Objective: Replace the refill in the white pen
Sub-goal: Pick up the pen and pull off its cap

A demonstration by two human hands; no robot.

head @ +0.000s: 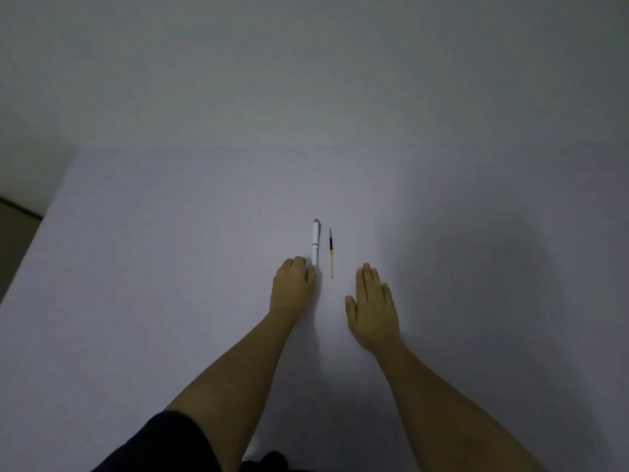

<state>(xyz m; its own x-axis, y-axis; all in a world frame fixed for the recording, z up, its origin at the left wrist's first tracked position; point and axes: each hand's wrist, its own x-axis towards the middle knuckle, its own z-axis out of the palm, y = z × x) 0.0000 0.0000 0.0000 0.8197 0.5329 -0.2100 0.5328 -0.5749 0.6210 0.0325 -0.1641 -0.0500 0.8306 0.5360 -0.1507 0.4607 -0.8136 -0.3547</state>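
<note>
Left hand [292, 284] is curled up, knuckles up, with the fingertips pressed against the near end of the pen [316, 245], so it looks like it's pinching that tip, though I honestly can't tell if the fingers actually wrap it or just touch it. Right hand [373, 301] is flat and open, palm down on the table [170, 267], fingers together pointing to 12 o'clock, thumb out toward 9, holding nothing. From the left hand, the pen runs straight out toward 12 o'clock, lying flat, white body with a greyish cap end at the far tip. Just beside it at 3 o'clock, not touching, is the refill [331, 253], parallel to the pen, dark tip pointing to 12, a black stretch, then a yellowish tube toward the near end. The refill's near end sits at about 11 o'clock from the right hand's fingertips, close but apart. Both forearms are bare, and there's a dark sleeve [163, 444] on the left arm down at 7 o'clock. Plain pale wall [306, 63] behind the table.
</note>
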